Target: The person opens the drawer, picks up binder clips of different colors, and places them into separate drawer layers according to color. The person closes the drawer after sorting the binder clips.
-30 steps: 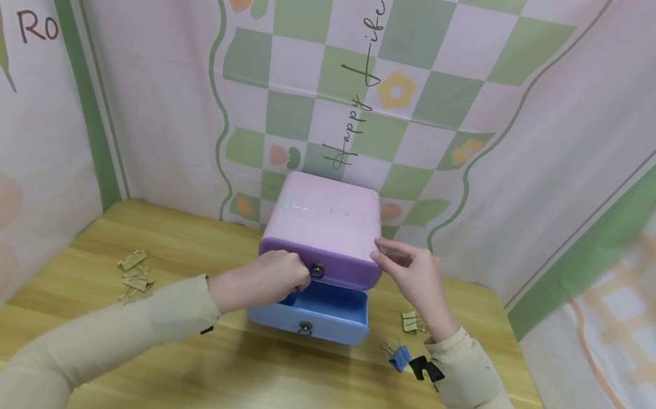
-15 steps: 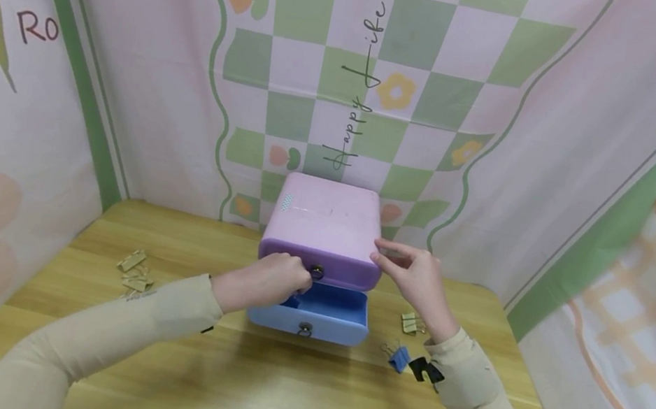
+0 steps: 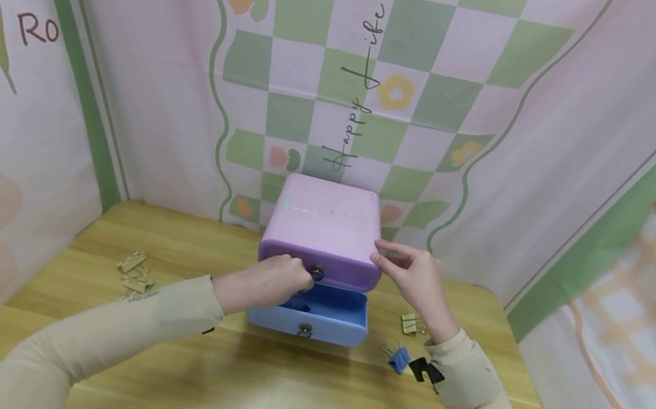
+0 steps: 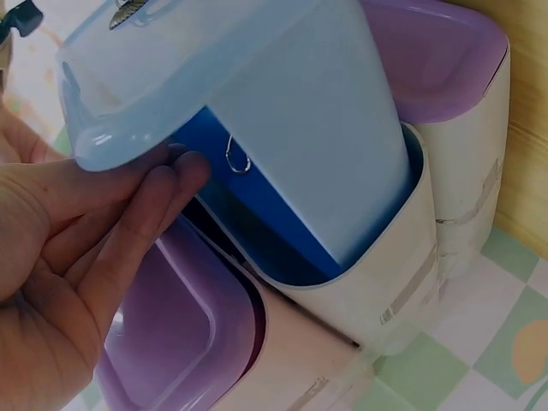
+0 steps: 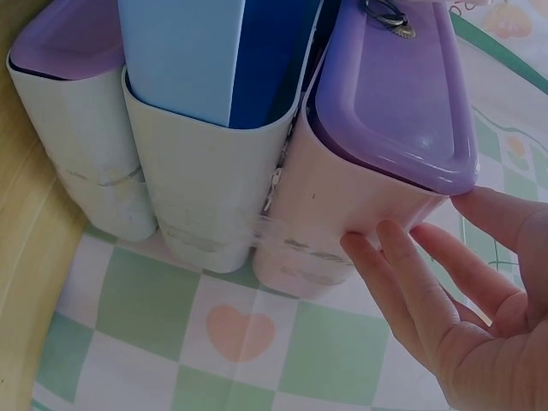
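In the head view, a small drawer cabinet (image 3: 329,215) stands at the back of the table with its blue drawer (image 3: 341,332) pulled out. My left hand (image 3: 268,284) has its fingers bent down into that drawer. The left wrist view shows its fingertips behind the drawer front, close to a wire loop (image 4: 238,158) like a binder clip's handle; whether they pinch it is hidden. Against the cabinet's upper right corner my right hand (image 3: 418,282) rests, thumb at the purple top drawer (image 5: 398,103) and fairly straight fingers at the pink side.
A blue binder clip (image 3: 399,359) and a gold binder clip (image 3: 410,323) lie right of the cabinet, near a black piece (image 3: 426,370) by the right cuff. Several gold clips (image 3: 134,273) lie on the left of the wooden table (image 3: 286,396). A printed curtain hangs behind.
The left hand has shifted very slightly rightward at the blue drawer, and a dark patch shows below its fingers inside. The right hand and the cabinet stay where they were.
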{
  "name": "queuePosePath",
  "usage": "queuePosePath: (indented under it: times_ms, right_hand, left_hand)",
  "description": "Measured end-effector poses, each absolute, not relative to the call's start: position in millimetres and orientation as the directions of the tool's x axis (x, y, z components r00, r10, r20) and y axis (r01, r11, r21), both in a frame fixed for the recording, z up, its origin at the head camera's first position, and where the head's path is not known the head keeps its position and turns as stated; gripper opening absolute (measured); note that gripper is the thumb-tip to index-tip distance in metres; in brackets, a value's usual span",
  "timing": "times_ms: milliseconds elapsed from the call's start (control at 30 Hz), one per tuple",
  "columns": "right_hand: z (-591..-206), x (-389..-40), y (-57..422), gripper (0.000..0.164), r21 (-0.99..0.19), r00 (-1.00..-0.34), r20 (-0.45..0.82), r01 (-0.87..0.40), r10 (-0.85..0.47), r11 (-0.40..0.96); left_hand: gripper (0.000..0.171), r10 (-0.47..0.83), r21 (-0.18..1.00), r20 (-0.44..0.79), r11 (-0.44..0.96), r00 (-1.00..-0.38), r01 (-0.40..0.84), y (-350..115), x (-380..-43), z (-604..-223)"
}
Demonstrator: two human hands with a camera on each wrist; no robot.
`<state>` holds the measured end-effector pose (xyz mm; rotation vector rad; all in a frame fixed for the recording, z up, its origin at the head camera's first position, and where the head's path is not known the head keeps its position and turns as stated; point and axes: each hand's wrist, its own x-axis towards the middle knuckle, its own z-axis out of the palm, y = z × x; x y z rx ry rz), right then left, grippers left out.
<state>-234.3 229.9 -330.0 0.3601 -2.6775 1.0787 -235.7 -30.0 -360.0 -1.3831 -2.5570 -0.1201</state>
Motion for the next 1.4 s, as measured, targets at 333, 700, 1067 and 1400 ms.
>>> queuePosePath:
  times_ms: [333,700,1067,1400]
  right_hand:
    - [-330,-234,230,0.041,-0.638,-0.937,0.319,-0.323,-0.142,0.699]
    - [-331,-235,230,0.039,-0.625,-0.933,0.329,-0.333,-0.149,0.706]
    - [-331,-235,230,0.04,-0.627,-0.932,0.331,-0.335,-0.149,0.703]
    - [-329,-234,229,0.041,-0.624,-0.933,0.331,-0.33,-0.143,0.708]
  left_hand:
    - [0.011,0.808,-0.077,0.316,0.544,-0.497,0.835,-37,-227,-352]
    - [0.008,0.756,-0.157,0.455,0.589,-0.471,0.793,-48,-215,-347]
    - [0.005,0.655,-0.061,0.638,0.567,-0.404,0.821,-63,-214,-344]
    - [0.009,0.55,-0.002,0.738,0.581,-0.391,0.814,-72,-216,-339]
